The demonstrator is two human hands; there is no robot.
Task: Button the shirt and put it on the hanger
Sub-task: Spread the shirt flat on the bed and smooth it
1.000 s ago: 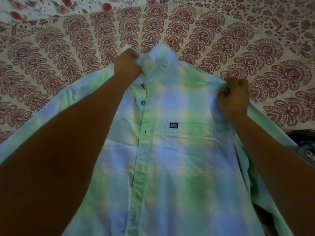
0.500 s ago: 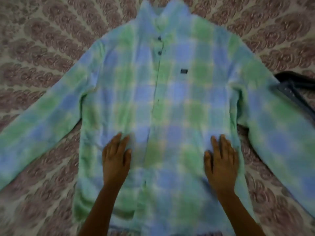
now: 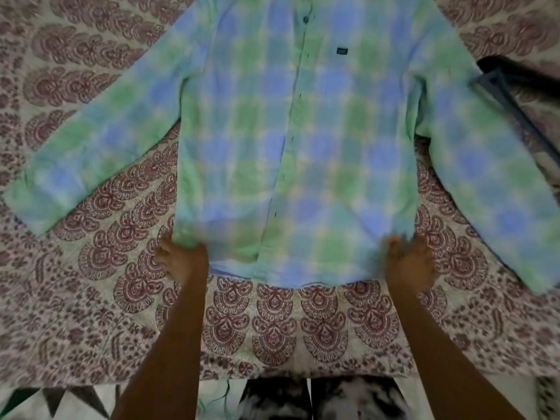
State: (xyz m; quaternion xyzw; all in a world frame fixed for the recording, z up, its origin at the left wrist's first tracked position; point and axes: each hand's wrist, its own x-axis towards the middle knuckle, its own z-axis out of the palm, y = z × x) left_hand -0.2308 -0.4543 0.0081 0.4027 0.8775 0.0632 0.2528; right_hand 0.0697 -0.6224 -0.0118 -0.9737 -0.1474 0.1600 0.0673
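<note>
The shirt (image 3: 303,140), a green and blue check, lies face up and spread flat on the bed (image 3: 272,325), sleeves angled out to either side and collar past the top edge of the view. The front panels overlap along the placket. One button (image 3: 306,19) shows near the top, apparently fastened, while lower down only dark buttonhole slits show, so most of the buttoning looks undone.

The left hand (image 3: 181,262) grips the near left corner of the hem with curled fingers. The right hand (image 3: 409,263) is blurred but seems to pinch the right corner likewise.

The dark hanger (image 3: 515,107) lies on the bed beside the right sleeve, empty. Hanging is not yet begun.
</note>
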